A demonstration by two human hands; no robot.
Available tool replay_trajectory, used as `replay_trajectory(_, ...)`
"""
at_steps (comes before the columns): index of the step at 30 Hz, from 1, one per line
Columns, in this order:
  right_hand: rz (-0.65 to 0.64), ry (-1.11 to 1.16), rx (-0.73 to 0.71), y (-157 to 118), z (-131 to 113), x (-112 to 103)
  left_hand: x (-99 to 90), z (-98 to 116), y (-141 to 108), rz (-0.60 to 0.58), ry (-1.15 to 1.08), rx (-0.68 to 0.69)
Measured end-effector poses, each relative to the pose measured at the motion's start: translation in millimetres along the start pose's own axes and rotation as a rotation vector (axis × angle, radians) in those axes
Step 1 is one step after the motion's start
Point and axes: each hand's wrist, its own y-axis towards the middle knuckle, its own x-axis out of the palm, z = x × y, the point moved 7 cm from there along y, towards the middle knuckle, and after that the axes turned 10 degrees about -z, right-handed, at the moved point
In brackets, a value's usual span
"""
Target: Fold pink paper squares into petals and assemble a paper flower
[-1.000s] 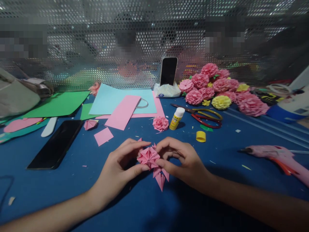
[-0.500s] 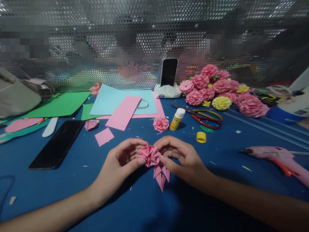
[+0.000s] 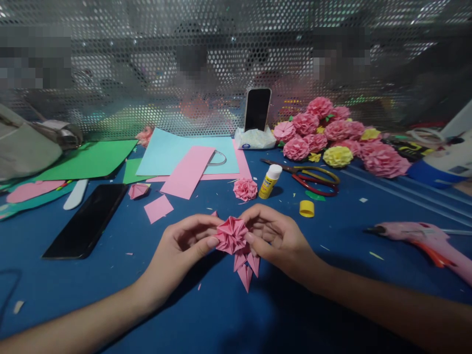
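Between my two hands is a pink folded-paper flower (image 3: 232, 235) with pointed petals. My left hand (image 3: 186, 250) pinches its left side with thumb and fingers. From the other side, my right hand (image 3: 275, 241) grips it, the thumb on its right edge. Just below the flower are several loose pink folded petals (image 3: 245, 276), partly covered by it. Beyond my hands a ruffled pink paper flower (image 3: 245, 189) rests beside an uncapped glue stick (image 3: 270, 181). The stick's yellow cap (image 3: 307, 209) stands to the right.
Scissors (image 3: 313, 179) and a pink glue gun (image 3: 413, 233) lie on the right. Pink and yellow paper flowers (image 3: 317, 130) are piled behind. A dark phone (image 3: 86, 221) lies left; another phone (image 3: 258, 109) stands upright against a perforated metal screen (image 3: 155, 93). Blue paper (image 3: 165, 152) lies in front.
The pink folded flower has shifted slightly right and turned in my hands, showing more of its face. Both hands keep hold of it.
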Motion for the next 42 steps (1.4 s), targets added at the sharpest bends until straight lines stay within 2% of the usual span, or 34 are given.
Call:
replay_trajectory(13, -0.008, 0.08, -0.006, 0.5, 4.4, -0.7, -0.7, 2.6, 0.4, 0.05, 0.031, 0.01)
replay_trajectory(22, -0.021, 0.143, -0.029, 3.4, -3.7, 0.6, -1.9, -1.7, -0.9, 0.027, 0.024, 0.005)
replay_trajectory(30, -0.046, 0.179, -0.028, 1.9, 0.9, 0.8, -0.7, -1.4, -1.5, 0.007, 0.005, 0.015)
replay_trajectory(37, -0.075, 0.194, -0.026, 2.0, -2.2, 5.3, 0.1, 0.2, -1.1, -0.01, 0.035, 0.063)
replay_trajectory(42, -0.107, 0.207, 0.004, 1.4, 0.8, 8.3, 7.8, 10.3, -4.1, -0.055, 0.131, 0.136)
